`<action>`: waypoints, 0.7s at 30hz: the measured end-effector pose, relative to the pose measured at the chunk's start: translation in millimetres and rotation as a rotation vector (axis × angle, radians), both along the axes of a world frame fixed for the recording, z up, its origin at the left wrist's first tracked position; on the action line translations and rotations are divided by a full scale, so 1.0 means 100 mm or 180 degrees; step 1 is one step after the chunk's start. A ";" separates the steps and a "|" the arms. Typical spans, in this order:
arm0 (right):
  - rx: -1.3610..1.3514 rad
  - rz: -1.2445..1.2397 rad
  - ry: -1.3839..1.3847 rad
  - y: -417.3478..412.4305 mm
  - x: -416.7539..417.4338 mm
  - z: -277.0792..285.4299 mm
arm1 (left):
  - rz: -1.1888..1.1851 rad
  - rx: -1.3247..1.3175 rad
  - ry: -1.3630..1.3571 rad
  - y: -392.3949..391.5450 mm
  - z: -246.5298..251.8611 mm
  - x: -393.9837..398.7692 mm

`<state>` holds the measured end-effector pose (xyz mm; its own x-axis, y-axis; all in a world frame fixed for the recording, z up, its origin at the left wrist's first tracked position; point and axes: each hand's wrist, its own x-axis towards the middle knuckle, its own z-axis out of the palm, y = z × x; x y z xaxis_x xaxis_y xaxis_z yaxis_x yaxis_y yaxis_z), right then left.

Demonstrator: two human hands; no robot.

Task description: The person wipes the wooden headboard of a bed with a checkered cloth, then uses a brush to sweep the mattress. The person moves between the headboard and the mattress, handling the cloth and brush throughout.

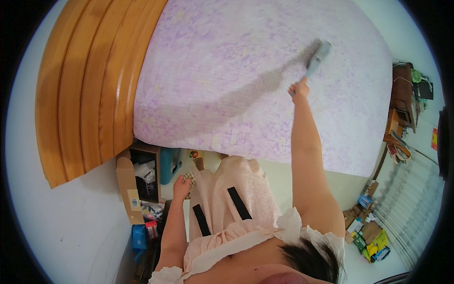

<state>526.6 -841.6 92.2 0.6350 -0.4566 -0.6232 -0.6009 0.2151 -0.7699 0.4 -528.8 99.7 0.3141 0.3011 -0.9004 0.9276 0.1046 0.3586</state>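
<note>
My right hand [300,90] grips the handle of a grey-blue brush [322,51], arm stretched far over the bed. The brush head is at the far right part of the bed's floral sheet [220,64], which is pale with lilac flowers. It is slightly blurred, and its bristles are hard to make out. A dark shadow of the arm and brush falls across the sheet. Low beside the bed, my left hand [181,188] is closed around a checked cloth [191,180], close to the skirt of my pale pink dress [244,174].
A slatted wooden headboard [92,88] borders the bed's left. Below it stand an open dark cabinet [158,174], a cardboard box [127,191] and a teal plastic stool [169,165]. Wooden furniture [402,96] stands beyond the right edge; cartons [370,230] and packages lie near the curtain [408,202].
</note>
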 end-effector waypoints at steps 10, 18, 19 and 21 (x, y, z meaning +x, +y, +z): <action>0.0038 0.3482 0.0131 2.20 -1.36 -0.19 | -0.0819 0.0295 0.0100 0.01 0.05 0.13; 0.1353 0.3859 0.0904 1.72 -2.49 1.03 | -0.0998 -0.0072 0.0618 0.14 0.49 0.63; 0.1222 0.3695 0.0861 1.49 -2.59 1.15 | -0.0982 -0.0033 0.0565 0.16 0.42 0.63; 0.0779 0.3171 0.0735 1.00 -2.78 1.23 | -0.0976 0.0018 0.0437 0.25 0.18 0.45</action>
<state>248.5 -741.1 215.2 0.5082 0.3616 -0.7816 -0.7182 -0.3230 -0.6164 45.0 -504.2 117.6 0.2668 0.2165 -0.9391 0.9553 -0.1884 0.2279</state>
